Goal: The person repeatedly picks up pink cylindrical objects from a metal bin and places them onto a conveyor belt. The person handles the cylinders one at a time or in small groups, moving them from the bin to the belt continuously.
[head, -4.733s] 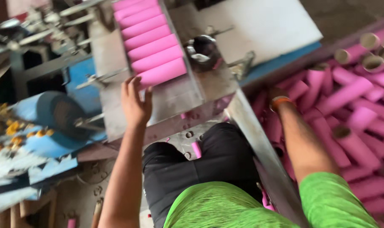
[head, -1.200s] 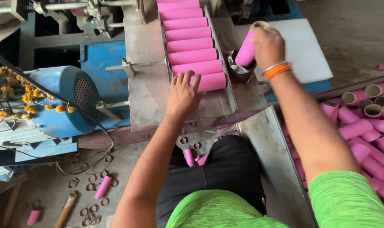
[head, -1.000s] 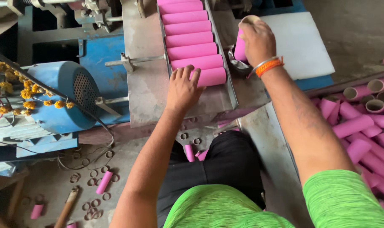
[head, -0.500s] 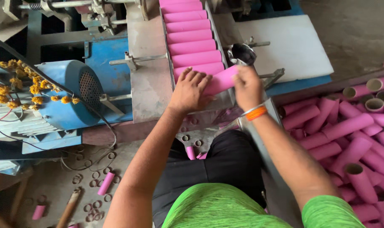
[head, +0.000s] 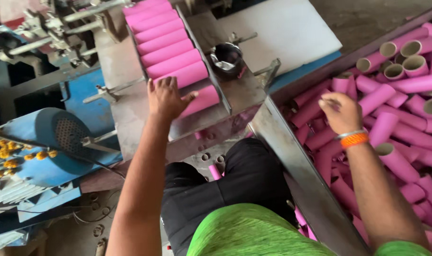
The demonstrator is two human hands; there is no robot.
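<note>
A row of pink cardboard tubes [head: 168, 52] lies side by side in a sloping metal chute [head: 225, 102]. My left hand [head: 166, 97] rests flat at the chute's lower end, fingers spread, thumb against the lowest pink tube [head: 204, 98]. My right hand [head: 340, 113], with an orange band at the wrist, hovers over a bin of loose pink tubes [head: 396, 118] on the right; its fingers curl downward and I cannot see a tube in them.
A small dark metal cup [head: 226, 59] sits beside the chute. A white sheet [head: 292, 33] lies behind it. A blue motor housing [head: 59, 142] and machine parts [head: 50, 33] stand at the left. A steel rail [head: 296, 175] edges the bin. Pink scraps lie on the floor.
My right hand set a pink tube at the chute's lower end, let go and swung right over the bin. My left hand stayed at the chute.
</note>
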